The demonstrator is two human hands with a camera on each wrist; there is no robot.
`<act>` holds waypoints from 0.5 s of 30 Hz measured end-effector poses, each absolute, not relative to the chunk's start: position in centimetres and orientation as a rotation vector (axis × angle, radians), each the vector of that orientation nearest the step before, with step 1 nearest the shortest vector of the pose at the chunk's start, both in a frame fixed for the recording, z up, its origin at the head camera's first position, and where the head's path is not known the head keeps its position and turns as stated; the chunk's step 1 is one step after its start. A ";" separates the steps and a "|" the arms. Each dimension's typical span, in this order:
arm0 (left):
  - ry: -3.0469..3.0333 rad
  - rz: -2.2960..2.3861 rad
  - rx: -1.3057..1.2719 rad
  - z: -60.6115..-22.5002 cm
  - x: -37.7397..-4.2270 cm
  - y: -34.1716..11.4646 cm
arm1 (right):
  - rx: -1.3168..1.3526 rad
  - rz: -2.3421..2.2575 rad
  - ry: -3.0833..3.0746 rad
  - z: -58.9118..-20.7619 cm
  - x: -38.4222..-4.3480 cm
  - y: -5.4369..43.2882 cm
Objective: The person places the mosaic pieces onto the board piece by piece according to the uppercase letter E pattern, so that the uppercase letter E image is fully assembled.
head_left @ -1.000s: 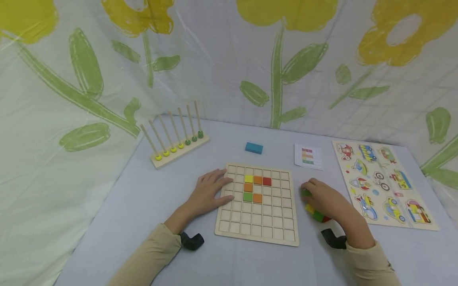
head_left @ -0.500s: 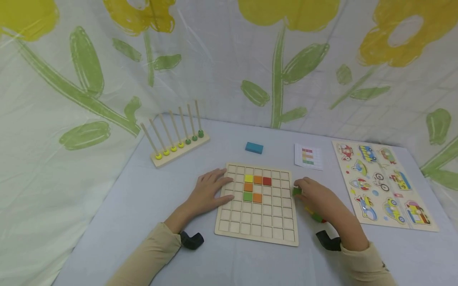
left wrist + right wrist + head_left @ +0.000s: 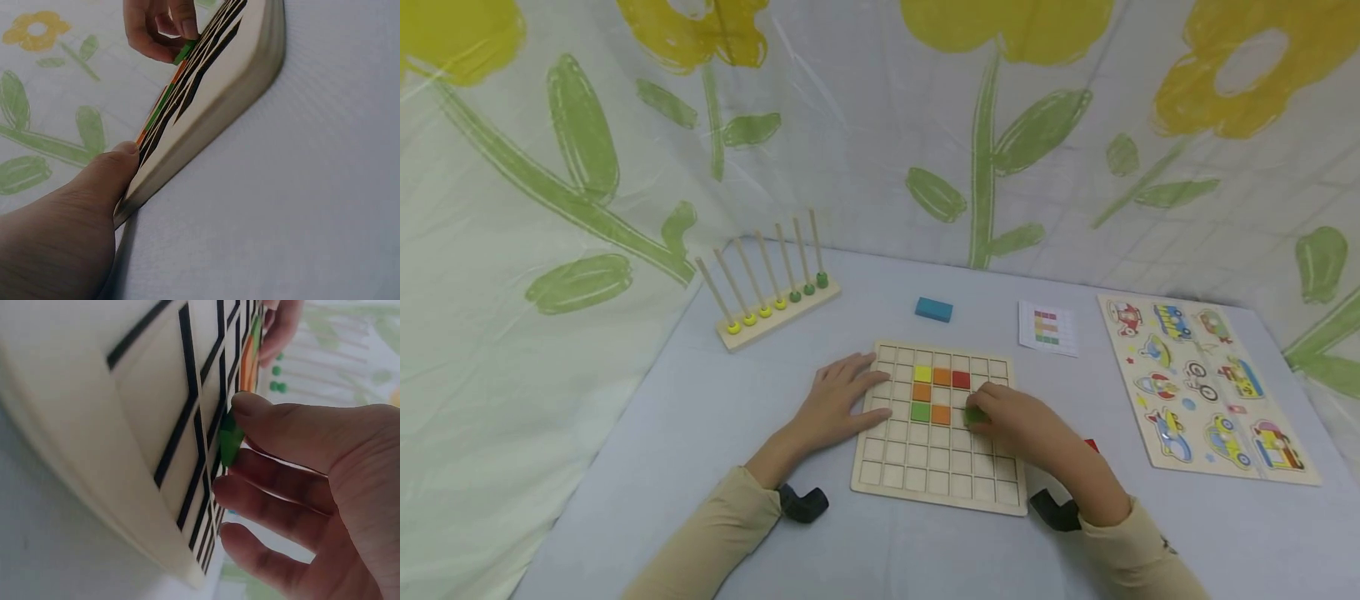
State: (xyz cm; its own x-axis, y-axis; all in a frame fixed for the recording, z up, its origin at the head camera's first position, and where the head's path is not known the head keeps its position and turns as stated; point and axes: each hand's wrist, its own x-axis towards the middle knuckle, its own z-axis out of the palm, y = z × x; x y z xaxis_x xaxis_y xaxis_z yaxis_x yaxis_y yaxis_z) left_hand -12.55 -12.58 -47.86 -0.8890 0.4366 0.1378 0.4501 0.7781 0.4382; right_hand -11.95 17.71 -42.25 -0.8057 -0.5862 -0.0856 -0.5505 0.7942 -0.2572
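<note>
A wooden grid board (image 3: 917, 482) lies flat before me. Set in its cells are a yellow tile (image 3: 922, 373), a red tile (image 3: 961, 380), three orange tiles and a green one (image 3: 921, 412). My left hand (image 3: 835, 407) rests at the board's left edge, fingers spread and thumb on the rim. Over the right half of the grid, my right hand (image 3: 1026, 423) pinches another green square tile (image 3: 230, 439) between thumb and fingers. That tile is tilted in the right wrist view, low over the cells; whether it touches the board I cannot tell.
Part of a red piece (image 3: 1092, 445) shows behind the right forearm. Farther back stand a bead rack with upright pegs (image 3: 782, 312), a blue block (image 3: 934, 309) and a colour pattern card (image 3: 1048, 328). A vehicle picture puzzle (image 3: 1210, 387) lies at right.
My right hand has picked up the green tile from the pile right of the board and carried it left over the grid. The left hand has stayed in place.
</note>
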 end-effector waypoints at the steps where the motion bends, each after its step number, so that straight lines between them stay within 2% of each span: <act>1: -2.937 -0.736 -0.732 -47.8 -12.5 -12.6 | -0.922 -0.323 2.823 -42.4 -12.0 17.5; 15: -2.928 -0.731 -0.739 -47.7 -12.5 -12.5 | -1.069 -0.315 2.819 -42.6 -12.3 16.7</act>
